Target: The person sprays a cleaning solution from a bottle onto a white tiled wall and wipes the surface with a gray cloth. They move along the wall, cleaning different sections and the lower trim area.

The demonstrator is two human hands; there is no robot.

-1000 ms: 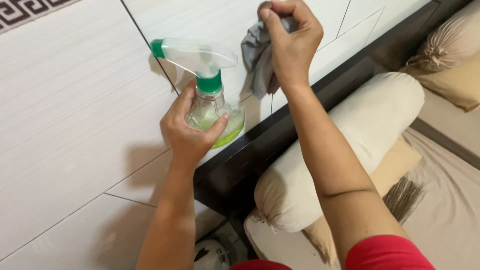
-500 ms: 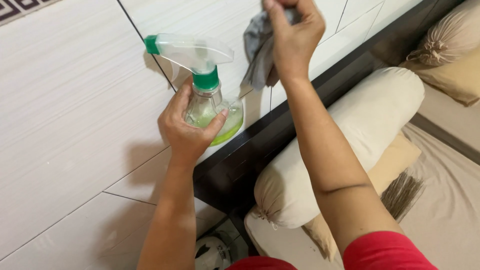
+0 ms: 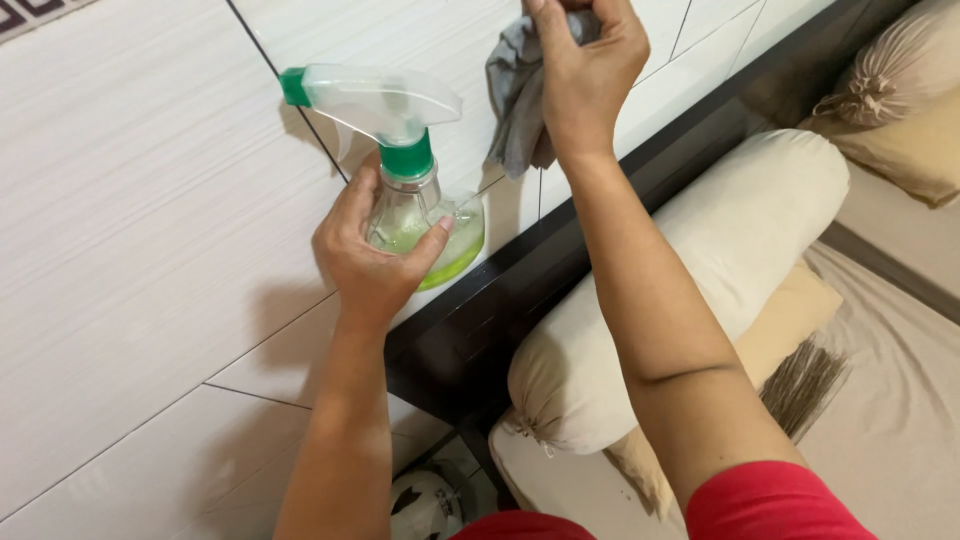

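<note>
My left hand (image 3: 368,252) grips the body of a clear spray bottle (image 3: 405,170) with a green collar, a green nozzle tip and a little green liquid at the bottom. The nozzle points left, close to the white tiled wall (image 3: 150,220). My right hand (image 3: 587,72) is raised at the top of the view and clutches a grey cloth (image 3: 512,95) against the wall tiles. The cloth hangs down below my fingers. The top of this hand is cut off by the frame edge.
A dark wooden headboard (image 3: 520,300) runs along the wall below the tiles. A cream bolster pillow (image 3: 690,280) lies against it, with tan pillows (image 3: 900,110) at upper right and a small broom (image 3: 805,385) on the beige bed sheet.
My right hand has slid the grey cloth up the wall towards the top edge. The spray bottle and my left hand have stayed almost in place.
</note>
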